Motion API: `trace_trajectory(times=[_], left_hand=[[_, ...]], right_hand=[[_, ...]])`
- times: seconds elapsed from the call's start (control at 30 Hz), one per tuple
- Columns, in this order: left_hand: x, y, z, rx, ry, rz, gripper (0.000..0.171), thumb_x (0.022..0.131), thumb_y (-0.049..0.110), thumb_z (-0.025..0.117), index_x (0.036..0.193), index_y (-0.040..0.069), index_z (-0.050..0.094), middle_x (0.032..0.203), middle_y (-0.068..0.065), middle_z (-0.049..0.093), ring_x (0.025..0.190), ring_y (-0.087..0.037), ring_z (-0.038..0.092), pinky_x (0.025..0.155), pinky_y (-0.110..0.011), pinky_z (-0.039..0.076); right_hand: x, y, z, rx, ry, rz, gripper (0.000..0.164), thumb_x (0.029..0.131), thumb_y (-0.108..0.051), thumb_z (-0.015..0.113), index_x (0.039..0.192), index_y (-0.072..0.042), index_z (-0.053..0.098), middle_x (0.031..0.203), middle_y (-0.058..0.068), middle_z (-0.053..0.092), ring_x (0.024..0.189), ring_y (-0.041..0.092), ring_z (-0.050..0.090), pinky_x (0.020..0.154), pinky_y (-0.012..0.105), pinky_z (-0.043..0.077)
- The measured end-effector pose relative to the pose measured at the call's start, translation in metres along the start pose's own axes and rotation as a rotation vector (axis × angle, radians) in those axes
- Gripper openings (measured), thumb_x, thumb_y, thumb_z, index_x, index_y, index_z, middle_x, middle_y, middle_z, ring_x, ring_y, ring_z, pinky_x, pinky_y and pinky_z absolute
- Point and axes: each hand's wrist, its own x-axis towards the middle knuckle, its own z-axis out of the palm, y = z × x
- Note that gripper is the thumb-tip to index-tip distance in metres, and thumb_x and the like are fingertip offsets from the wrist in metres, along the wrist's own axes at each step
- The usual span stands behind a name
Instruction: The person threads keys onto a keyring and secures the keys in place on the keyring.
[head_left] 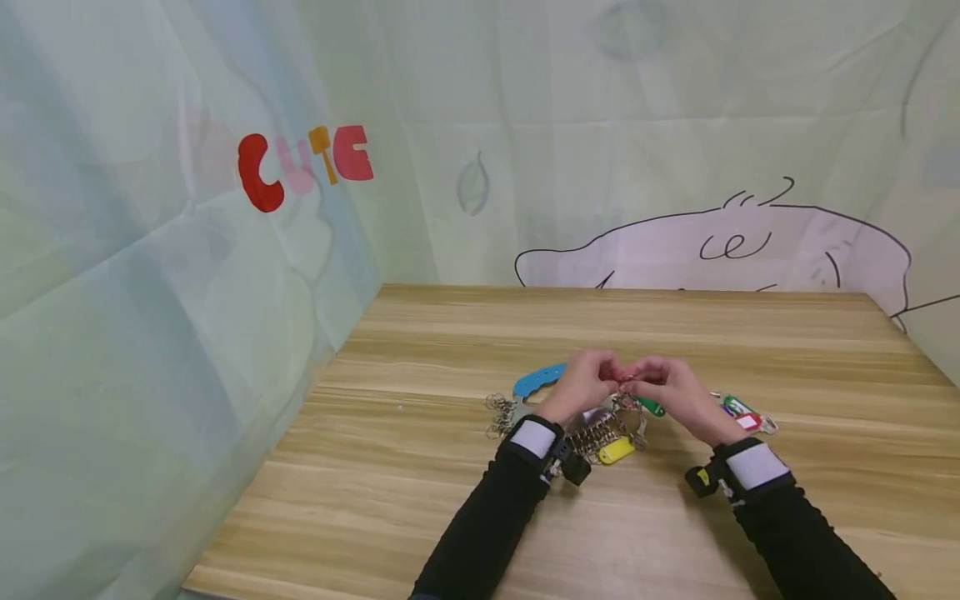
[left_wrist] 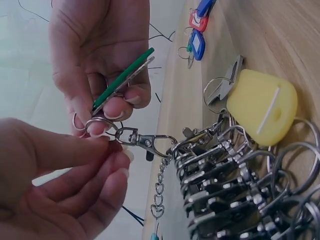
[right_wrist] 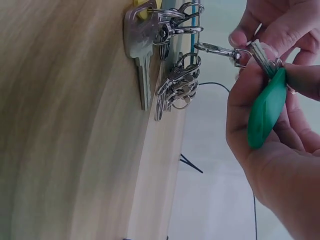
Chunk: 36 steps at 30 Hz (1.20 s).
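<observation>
My left hand (head_left: 581,387) pinches a split ring (left_wrist: 103,120) on the end of a swivel clasp (left_wrist: 146,143). Close against it, my right hand (head_left: 675,396) holds a green key tag (right_wrist: 267,112) and a silver key (right_wrist: 262,57) between thumb and fingers. The tag's ring meets the split ring at the fingertips, where fingers partly hide both. The clasp hangs off a row of metal clasps (left_wrist: 215,185) just below the hands. A yellow key tag (left_wrist: 262,107) with a silver key (right_wrist: 142,62) lies at the near end of that row.
On the wooden table (head_left: 420,467), a blue curved strip (head_left: 536,380) lies behind the left hand, with more clasps (head_left: 498,415) at its left. Several colored key tags (head_left: 742,414) with keys lie right of the right hand. Printed cloth (head_left: 450,208) hangs behind the table.
</observation>
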Motion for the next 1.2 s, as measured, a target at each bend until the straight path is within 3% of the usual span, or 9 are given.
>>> trace_trajectory(times=[0.1,0.23,0.4,0.63,0.9,1.03,1.2], left_hand=[[0.0001,-0.0002,0.0008,-0.008,0.000,0.006,0.011,0.084,-0.002,0.066,0.090,0.007,0.066,0.084,-0.004,0.069,0.070,-0.004,0.057,0.064,-0.013,0.046],[0.0000,-0.0015,0.0013,-0.042,0.006,0.010,0.013,0.082,-0.006,0.065,0.089,0.005,0.065,0.077,-0.004,0.066,0.064,-0.003,0.054,0.058,-0.013,0.044],[0.0008,-0.0022,0.0006,-0.080,0.004,-0.030,0.013,0.079,-0.009,0.064,0.086,0.002,0.065,0.072,-0.006,0.064,0.059,-0.005,0.053,0.052,-0.015,0.042],[0.0014,-0.0025,0.0006,-0.060,-0.032,-0.024,0.014,0.084,-0.005,0.064,0.094,0.005,0.065,0.086,-0.006,0.068,0.072,-0.006,0.057,0.064,-0.014,0.046],[-0.0003,-0.0025,0.0010,-0.130,0.005,-0.033,0.016,0.081,-0.011,0.060,0.089,0.003,0.063,0.072,-0.005,0.063,0.059,-0.005,0.054,0.051,-0.016,0.041],[-0.0005,-0.0015,0.0002,-0.117,0.006,-0.045,0.018,0.078,-0.012,0.059,0.088,0.002,0.065,0.071,-0.006,0.064,0.058,-0.006,0.054,0.050,-0.016,0.040],[-0.0002,-0.0004,-0.0001,-0.076,-0.003,-0.016,0.016,0.082,-0.008,0.063,0.092,0.003,0.066,0.081,-0.007,0.067,0.067,-0.004,0.055,0.059,-0.014,0.044]], right_hand=[[0.0001,0.0007,-0.0009,0.013,0.008,0.015,0.028,0.091,-0.008,0.060,0.114,0.007,0.058,0.106,0.019,0.068,0.088,0.005,0.064,0.077,0.020,0.052],[-0.0010,-0.0006,-0.0009,0.013,0.004,0.021,0.028,0.091,-0.009,0.061,0.114,0.006,0.058,0.106,0.018,0.068,0.087,0.004,0.064,0.078,0.020,0.052],[-0.0006,-0.0013,-0.0003,0.016,-0.022,-0.005,0.028,0.090,-0.012,0.064,0.112,0.005,0.059,0.107,0.021,0.067,0.088,0.006,0.065,0.078,0.021,0.053],[0.0004,-0.0003,-0.0006,0.015,-0.015,0.013,0.026,0.091,-0.008,0.060,0.113,0.007,0.058,0.104,0.017,0.067,0.086,0.005,0.063,0.075,0.021,0.052],[-0.0001,-0.0004,-0.0006,0.017,-0.018,0.003,0.027,0.091,-0.009,0.061,0.113,0.006,0.058,0.106,0.018,0.068,0.088,0.005,0.065,0.078,0.021,0.052],[0.0003,-0.0009,0.0000,0.025,-0.024,-0.013,0.025,0.091,-0.008,0.061,0.111,0.006,0.058,0.106,0.020,0.068,0.088,0.006,0.065,0.078,0.021,0.052],[-0.0001,-0.0017,0.0001,0.009,-0.018,0.013,0.025,0.092,-0.008,0.060,0.112,0.006,0.058,0.103,0.015,0.068,0.087,0.006,0.064,0.077,0.021,0.051]])
